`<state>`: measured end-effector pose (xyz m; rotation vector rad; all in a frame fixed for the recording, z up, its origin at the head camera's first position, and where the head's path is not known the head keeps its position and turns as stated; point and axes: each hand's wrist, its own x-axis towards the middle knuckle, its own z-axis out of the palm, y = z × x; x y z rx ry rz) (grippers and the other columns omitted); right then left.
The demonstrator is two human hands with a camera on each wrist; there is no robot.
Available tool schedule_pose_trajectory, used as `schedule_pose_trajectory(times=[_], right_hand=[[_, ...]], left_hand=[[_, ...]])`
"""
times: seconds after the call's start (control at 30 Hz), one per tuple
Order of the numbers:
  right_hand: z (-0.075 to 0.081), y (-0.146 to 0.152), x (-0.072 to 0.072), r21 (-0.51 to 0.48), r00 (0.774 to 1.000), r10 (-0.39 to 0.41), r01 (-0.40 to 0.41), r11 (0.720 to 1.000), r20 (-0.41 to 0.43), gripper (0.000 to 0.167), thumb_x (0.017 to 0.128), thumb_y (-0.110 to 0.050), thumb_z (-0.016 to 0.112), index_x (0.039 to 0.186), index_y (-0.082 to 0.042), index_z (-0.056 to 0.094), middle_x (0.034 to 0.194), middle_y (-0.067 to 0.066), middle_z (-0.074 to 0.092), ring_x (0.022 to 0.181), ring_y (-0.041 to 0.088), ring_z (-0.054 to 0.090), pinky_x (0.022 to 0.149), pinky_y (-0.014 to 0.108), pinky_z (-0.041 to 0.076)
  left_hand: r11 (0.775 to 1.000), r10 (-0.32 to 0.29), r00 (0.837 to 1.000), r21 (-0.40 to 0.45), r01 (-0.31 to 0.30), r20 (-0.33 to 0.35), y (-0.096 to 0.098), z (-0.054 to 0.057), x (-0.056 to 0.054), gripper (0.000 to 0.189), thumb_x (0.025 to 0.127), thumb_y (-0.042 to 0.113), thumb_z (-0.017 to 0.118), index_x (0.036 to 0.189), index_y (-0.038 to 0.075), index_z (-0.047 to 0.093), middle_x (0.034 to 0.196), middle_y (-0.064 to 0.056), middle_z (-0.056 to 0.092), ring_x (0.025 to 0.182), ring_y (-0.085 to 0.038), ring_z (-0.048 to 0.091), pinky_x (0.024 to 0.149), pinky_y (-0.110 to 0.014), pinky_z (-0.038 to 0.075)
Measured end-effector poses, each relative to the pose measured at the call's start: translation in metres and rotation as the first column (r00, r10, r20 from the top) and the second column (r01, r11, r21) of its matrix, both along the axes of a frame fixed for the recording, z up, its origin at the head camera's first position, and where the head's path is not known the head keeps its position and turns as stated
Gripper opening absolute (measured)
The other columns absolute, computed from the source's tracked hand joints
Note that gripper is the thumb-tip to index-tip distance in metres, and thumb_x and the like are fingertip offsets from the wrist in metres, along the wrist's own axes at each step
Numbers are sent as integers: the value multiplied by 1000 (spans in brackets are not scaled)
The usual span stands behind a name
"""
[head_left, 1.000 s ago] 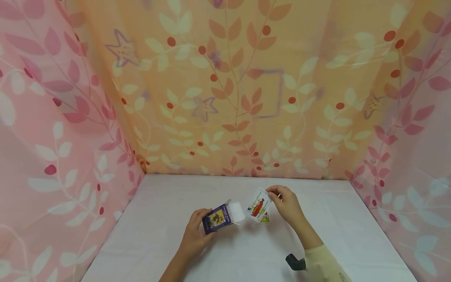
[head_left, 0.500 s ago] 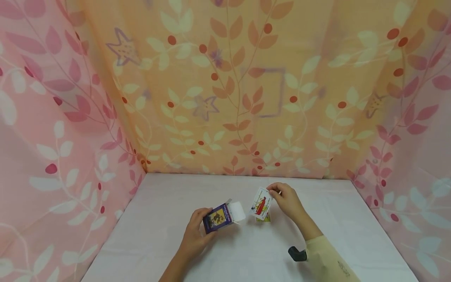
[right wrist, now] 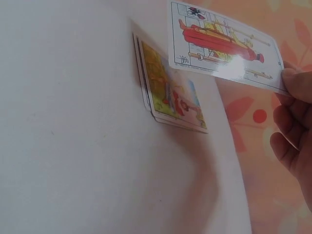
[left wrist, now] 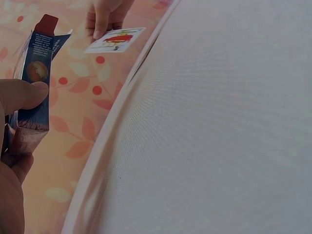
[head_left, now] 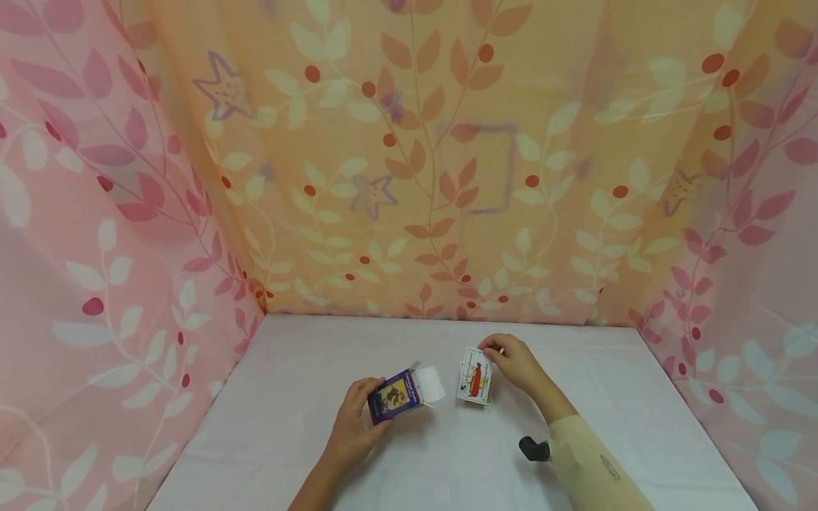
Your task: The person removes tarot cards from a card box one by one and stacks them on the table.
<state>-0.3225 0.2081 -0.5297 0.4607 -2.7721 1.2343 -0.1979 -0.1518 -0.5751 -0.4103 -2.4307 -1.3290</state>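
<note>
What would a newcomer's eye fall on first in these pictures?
Probably the orange cloth with printed leaves, behind the white table. Next, perhaps, the red-figured card, which the right hand pinches above a small stack of cards. To their left, the left hand holds an open dark box.
</note>
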Motion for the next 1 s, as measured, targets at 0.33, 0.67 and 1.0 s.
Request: schedule_pose_trajectory(times=[0.33, 0.67, 1.0], right_hand=[[-11, -4, -13, 14, 997, 16, -17, 1000, 78, 9, 101, -13, 64, 106, -14, 73, 100, 1, 67, 93, 21, 55, 81, 34, 48], [-25, -7, -23, 54, 998, -3, 0, 999, 65, 11, 101, -11, 64, 104, -14, 74, 102, 1, 69, 99, 22, 56, 92, 43, 49], [-39, -4, -28, -43, 987, -19, 27, 999, 163, 12, 103, -14, 61, 106, -12, 73, 103, 2, 68, 100, 21, 58, 95, 43, 53]], left_hand=[[1000, -4, 1000, -17, 4, -1, -1, 1, -1, 83, 71, 5, 93, 144, 19, 55, 139, 9, 52, 132, -18, 53, 115, -51, 44], [1000, -3, 998, 12, 2, 56, -1, 1, 0, 83, 73, 6, 92, 143, 31, 54, 140, 15, 50, 135, -12, 50, 119, -46, 40], [1000, -1, 1000, -16, 1, 1, -1, 0, 0, 85, 71, 6, 92, 143, 31, 53, 140, 12, 51, 133, -15, 52, 115, -50, 44]])
